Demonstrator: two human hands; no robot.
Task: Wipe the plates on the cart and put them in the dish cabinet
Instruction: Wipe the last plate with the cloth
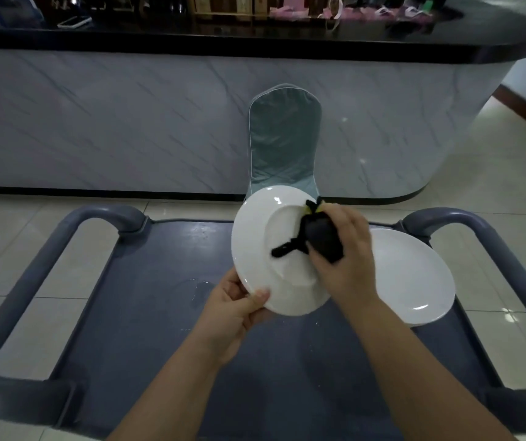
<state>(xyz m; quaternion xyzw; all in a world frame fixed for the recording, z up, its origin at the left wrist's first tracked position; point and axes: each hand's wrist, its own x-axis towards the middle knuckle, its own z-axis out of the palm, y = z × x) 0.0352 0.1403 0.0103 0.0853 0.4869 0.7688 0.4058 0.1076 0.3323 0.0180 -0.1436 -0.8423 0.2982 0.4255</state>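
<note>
Grey cart [147, 313], wet patch on its deck. Left hand [236, 310] pinches near rim of tilted white plate [255, 249], lifted over cart middle. Right hand [344, 249], fingers curled round black cloth [322, 240], presses it on plate face. 2nd plate [414, 275] lies flat at cart's right.

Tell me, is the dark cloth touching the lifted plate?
Touching: the head view shows the cloth, bunched in the right hand, pressed against the plate.

Left hand [236, 305] tilting white plate [255, 246], right hand [342, 249] pressing black cloth [320, 238], blue cart [147, 281]
</note>
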